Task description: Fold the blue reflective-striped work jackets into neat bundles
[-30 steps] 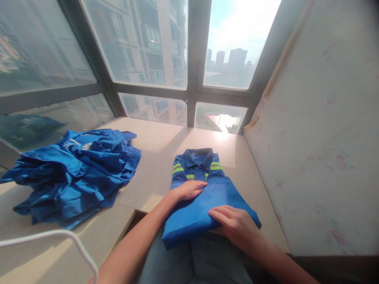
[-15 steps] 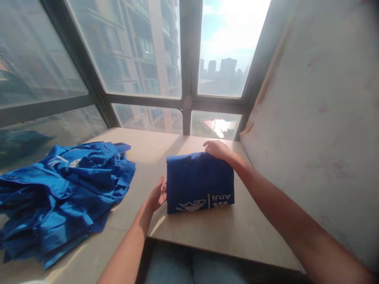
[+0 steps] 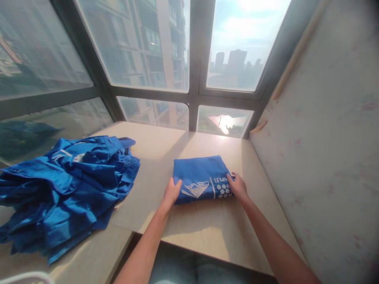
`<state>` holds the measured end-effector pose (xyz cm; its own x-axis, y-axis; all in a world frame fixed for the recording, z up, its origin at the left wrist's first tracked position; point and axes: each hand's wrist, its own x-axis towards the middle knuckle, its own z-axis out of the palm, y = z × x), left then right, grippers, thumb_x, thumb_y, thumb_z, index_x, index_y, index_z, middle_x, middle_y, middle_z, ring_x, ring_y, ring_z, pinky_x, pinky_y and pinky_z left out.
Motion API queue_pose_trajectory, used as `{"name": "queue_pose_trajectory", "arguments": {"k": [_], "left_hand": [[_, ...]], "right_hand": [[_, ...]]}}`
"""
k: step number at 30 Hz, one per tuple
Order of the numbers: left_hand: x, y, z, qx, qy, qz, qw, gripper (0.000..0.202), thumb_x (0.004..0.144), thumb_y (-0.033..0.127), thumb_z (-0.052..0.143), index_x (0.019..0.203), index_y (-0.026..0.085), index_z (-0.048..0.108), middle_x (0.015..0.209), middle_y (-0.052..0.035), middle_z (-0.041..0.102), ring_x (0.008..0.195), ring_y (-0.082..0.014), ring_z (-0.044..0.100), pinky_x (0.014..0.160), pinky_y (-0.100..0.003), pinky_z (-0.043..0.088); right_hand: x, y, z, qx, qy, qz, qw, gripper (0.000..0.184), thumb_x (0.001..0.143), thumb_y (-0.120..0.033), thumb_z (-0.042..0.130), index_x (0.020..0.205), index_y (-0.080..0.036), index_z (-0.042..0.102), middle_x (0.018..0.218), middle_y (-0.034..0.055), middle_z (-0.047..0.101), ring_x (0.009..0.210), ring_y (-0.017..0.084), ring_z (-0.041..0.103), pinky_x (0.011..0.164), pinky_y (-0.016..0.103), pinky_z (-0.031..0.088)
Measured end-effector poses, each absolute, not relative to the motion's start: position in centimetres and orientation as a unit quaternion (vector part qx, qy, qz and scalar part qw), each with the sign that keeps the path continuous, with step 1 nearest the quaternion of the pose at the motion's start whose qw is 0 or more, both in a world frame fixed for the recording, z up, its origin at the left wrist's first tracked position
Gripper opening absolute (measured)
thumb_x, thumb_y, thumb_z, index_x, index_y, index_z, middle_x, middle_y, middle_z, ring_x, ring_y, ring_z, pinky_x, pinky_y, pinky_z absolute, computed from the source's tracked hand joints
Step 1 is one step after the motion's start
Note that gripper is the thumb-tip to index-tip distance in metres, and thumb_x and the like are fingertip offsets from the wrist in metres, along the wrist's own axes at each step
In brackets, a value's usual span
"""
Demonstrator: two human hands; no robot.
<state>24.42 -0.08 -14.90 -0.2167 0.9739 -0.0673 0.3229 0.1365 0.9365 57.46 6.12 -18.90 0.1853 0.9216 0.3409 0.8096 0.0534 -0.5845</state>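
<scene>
A folded blue shirt with white printed lettering lies on the pale wooden table in front of me. My left hand grips its near left corner, thumb on top. At the near right corner my right hand holds the edge, fingers curled onto the cloth. Both hands rest low on the table.
A heap of loose blue garments covers the table's left side. Large windows stand behind the table, and a pale wall closes off the right. A white curved bar shows at the bottom left.
The shirt was folded over from collar-up to a compact rectangle with the print on top. My right hand came back from the far edge to the near right corner; my left took the near left corner.
</scene>
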Motion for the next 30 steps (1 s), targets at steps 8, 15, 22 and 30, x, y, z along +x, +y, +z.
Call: {"name": "queue_pose_trajectory", "arguments": {"k": [8, 15, 22, 30], "left_hand": [[27.4, -2.7, -14.1, 0.649, 0.722, 0.238, 0.031, 0.057, 0.089, 0.013, 0.040, 0.146, 0.016, 0.047, 0.152, -0.0201, 0.041, 0.136, -0.0369, 0.044, 0.110, -0.056, 0.037], [29.1, -1.2, -11.8, 0.715, 0.674, 0.180, -0.038, 0.055, 0.093, 0.040, 0.050, 0.145, 0.022, 0.049, 0.158, -0.0139, 0.035, 0.146, -0.0386, 0.028, 0.116, -0.063, 0.023], [30.4, -2.0, -14.0, 0.707, 0.695, 0.118, -0.048, 0.052, 0.097, 0.041, 0.042, 0.146, 0.024, 0.049, 0.158, -0.0107, 0.037, 0.147, -0.0310, 0.029, 0.119, -0.055, 0.023], [31.1, -4.3, -14.3, 0.715, 0.689, 0.111, -0.039, 0.054, 0.098, 0.042, 0.042, 0.149, 0.025, 0.044, 0.161, -0.0081, 0.032, 0.149, -0.0278, 0.024, 0.120, -0.053, 0.022]], "right_hand": [[57.6, 3.6, -19.3, -0.653, -0.666, 0.048, 0.358, 0.056, 0.096, -0.045, 0.037, 0.138, -0.011, 0.049, 0.110, 0.0203, 0.067, 0.098, 0.032, 0.066, 0.088, 0.044, 0.052], [51.9, 2.0, -13.8, -0.575, -0.750, -0.012, 0.327, 0.056, 0.096, -0.037, 0.042, 0.148, -0.014, 0.041, 0.142, 0.0182, 0.053, 0.132, 0.034, 0.045, 0.109, 0.050, 0.037], [49.2, 0.1, -15.2, -0.600, -0.764, -0.018, 0.237, 0.052, 0.099, -0.041, 0.042, 0.141, -0.013, 0.052, 0.148, 0.0146, 0.050, 0.140, 0.032, 0.039, 0.118, 0.053, 0.018], [51.4, -2.5, -16.5, -0.611, -0.755, -0.036, 0.234, 0.052, 0.099, -0.042, 0.039, 0.139, -0.012, 0.056, 0.147, 0.0149, 0.051, 0.138, 0.030, 0.042, 0.117, 0.051, 0.019]]}}
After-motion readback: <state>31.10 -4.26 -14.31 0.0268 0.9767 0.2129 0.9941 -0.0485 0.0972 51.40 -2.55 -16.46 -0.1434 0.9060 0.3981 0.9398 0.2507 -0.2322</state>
